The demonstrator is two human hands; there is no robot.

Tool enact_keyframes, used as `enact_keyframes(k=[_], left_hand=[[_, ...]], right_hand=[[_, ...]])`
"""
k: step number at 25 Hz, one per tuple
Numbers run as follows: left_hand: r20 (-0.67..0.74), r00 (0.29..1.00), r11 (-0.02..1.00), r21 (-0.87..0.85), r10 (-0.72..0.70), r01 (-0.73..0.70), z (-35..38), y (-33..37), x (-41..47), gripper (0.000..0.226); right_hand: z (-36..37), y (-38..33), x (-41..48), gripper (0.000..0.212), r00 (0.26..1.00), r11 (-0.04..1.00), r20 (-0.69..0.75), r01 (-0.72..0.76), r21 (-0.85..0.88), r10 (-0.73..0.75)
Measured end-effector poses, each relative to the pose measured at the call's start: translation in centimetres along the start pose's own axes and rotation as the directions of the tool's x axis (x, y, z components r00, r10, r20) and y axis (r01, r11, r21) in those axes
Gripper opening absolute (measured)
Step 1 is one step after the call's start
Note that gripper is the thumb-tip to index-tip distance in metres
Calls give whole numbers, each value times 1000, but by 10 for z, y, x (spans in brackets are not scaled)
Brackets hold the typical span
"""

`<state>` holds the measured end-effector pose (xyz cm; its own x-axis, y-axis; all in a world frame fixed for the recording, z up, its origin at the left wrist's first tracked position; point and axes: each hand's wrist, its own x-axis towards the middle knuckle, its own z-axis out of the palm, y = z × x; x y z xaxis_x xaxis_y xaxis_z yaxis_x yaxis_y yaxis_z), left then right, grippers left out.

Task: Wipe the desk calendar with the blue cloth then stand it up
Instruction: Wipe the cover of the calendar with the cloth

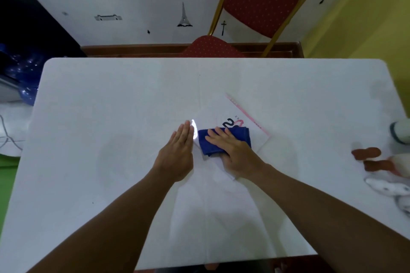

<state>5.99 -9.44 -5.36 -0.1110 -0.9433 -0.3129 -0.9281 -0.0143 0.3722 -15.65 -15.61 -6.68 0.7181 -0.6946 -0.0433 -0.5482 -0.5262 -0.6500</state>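
The white desk calendar (224, 111) lies flat on the white table (111, 117), turned at an angle, with a pink strip along its far right edge and large printed digits. A folded blue cloth (238, 136) rests on the calendar's near part. My right hand (233, 153) presses flat on the cloth, fingers pointing left and away. My left hand (177, 153) lies flat with fingers together at the calendar's left edge, just left of the cloth, holding nothing.
A red padded chair (266, 0) with a gold frame stands behind the table's far edge. At the right edge lie a soft toy (390, 175) with brown feet and a white object (401, 133). Dark blue items sit on the floor at left.
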Motion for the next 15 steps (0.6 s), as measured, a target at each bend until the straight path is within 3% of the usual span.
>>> enact_keyframes(k=[5, 7, 9, 11, 13, 15], left_hand=[[-18, 1000, 1000, 24, 6, -6, 3, -1, 0, 69], [-28, 999, 999, 25, 24, -23, 2, -1, -1, 69], [-37, 998, 999, 19, 41, -40, 1, -2, -1, 70], [-43, 998, 999, 9, 43, -42, 0, -2, -1, 70], [-45, 998, 999, 0, 44, -44, 0, -2, -1, 69], [-47, 998, 999, -4, 42, -42, 0, -2, -1, 69]], right_hand=[[-10, 11, -45, 63, 987, 992, 121, 112, -60, -104], [-18, 17, -48, 65, 988, 985, 93, 134, -107, -124], [-20, 21, -36, 64, 998, 988, -19, 52, -145, -55], [-20, 22, -7, 59, 986, 985, -126, -123, -125, 107], [-17, 21, 27, 54, 955, 964, -150, -263, -43, 254], [-10, 18, 48, 53, 955, 963, -136, -267, -14, 263]])
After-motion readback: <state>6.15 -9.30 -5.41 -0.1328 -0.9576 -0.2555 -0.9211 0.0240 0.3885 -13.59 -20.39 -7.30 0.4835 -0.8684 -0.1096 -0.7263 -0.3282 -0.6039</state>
